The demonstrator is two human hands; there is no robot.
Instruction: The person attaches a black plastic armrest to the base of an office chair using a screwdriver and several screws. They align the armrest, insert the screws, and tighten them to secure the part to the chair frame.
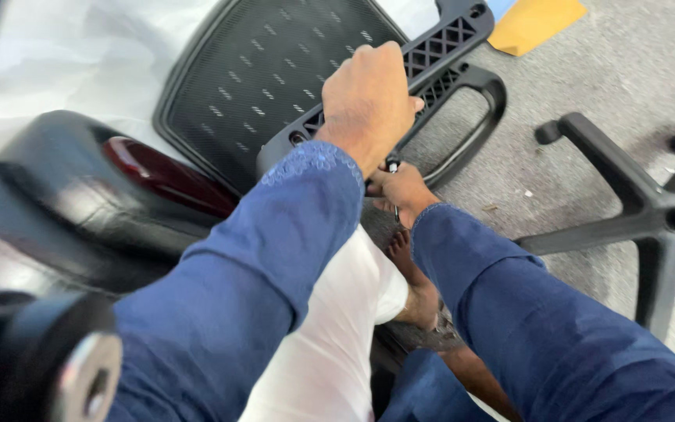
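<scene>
Black plastic chair bracket (439,59) is gripped by the left hand (369,101), fingers curled tight over it | mesh chair back (259,70) lies on grey floor (587,78) beneath | right hand (400,191) is pinched on small metal tool (393,166) below the bracket | star base (650,215) near right edge

the left hand (369,98) grips the black plastic bracket (439,59) of a mesh chair backrest (259,70) lying on the grey carpet (580,78). the right hand (401,191) sits just below it, closed around a small metal tool (393,166), partly hidden. a black star-shaped chair base (642,211) lies near the carpet's right edge; a yellow sheet (537,23) lies at its top edge.
</scene>
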